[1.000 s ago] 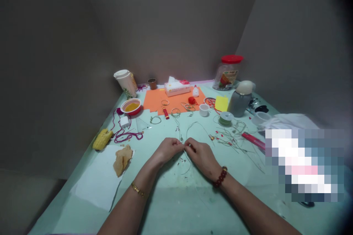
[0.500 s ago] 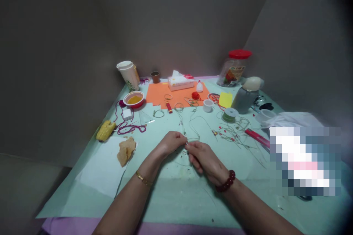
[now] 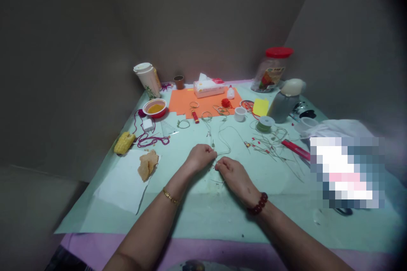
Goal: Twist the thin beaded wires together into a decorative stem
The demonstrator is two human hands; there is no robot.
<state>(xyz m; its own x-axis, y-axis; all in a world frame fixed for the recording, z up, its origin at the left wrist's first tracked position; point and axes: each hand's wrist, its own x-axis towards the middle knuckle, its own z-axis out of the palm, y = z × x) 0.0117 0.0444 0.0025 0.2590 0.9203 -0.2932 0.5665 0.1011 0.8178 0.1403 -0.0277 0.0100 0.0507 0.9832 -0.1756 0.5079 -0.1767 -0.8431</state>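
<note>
My left hand (image 3: pixel 200 157) and my right hand (image 3: pixel 233 175) meet over the middle of the pale green table cover (image 3: pixel 197 216), fingertips almost touching. Both are closed in a pinch on a thin pale cord (image 3: pixel 224 146) that loops away toward the back. A gold bracelet sits on my left wrist and a dark red bead bracelet (image 3: pixel 258 204) on my right. Small beads lie scattered under and around the hands.
An orange sheet (image 3: pixel 203 100), tissue box (image 3: pixel 208 87), paper cup (image 3: pixel 146 79), red bowl (image 3: pixel 155 108), red-lidded jar (image 3: pixel 274 70), grey bottle (image 3: pixel 284 101), green cord spool (image 3: pixel 264 123), red pen (image 3: pixel 295 149), corn cob (image 3: pixel 124 142) and crackers (image 3: pixel 147 164) ring the hands. Walls close in behind.
The view has tilted down, showing the table's near edge. My right hand has drawn slightly right and down, staying pinched on the cord beside my left hand.
</note>
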